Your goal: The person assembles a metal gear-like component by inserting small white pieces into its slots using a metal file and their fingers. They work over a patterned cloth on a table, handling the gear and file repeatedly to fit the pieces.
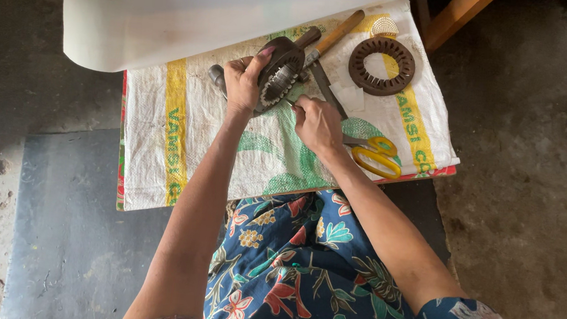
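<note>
My left hand (243,81) grips a dark round metal core with slotted teeth (279,71), held tilted on edge over the cloth-covered table. My right hand (317,123) is pinched at the core's lower right edge, fingertips against the slots; whether it holds a small piece I cannot tell. A wooden-handled tool (332,37) lies just behind the core.
A second rusty toothed ring (382,66) lies flat at the right. Yellow-handled scissors (374,154) rest by my right wrist. A long white sheet (193,18) curls across the table's far side. A small table (160,162) covered with a white, yellow and green sack stands on a bare floor.
</note>
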